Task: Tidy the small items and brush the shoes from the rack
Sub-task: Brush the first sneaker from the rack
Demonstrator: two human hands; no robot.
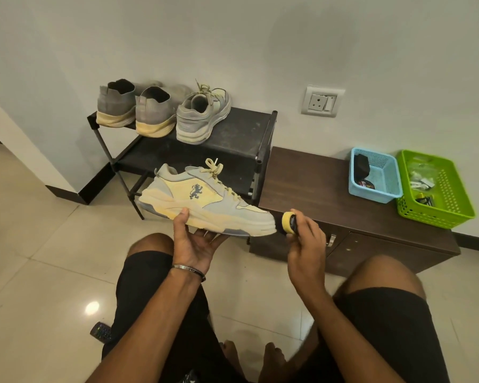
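Grey and cream shoes on a black rack, one sneaker held out for brushing.

Two grey slip-ons (133, 109) and a laced sneaker (202, 114) stand on the rack (246, 125) top shelf. In front, the left hand (197, 241) cradles a cream-and-grey sneaker (205, 200) from beneath — thumb on its sole edge, toe pointing right. The right hand (306, 244) grips a yellow-handled brush (286, 222), bristles touching the toe. Further right, on the brown cabinet (302, 189), sit a blue basket (376, 175) and a green basket (434, 186).
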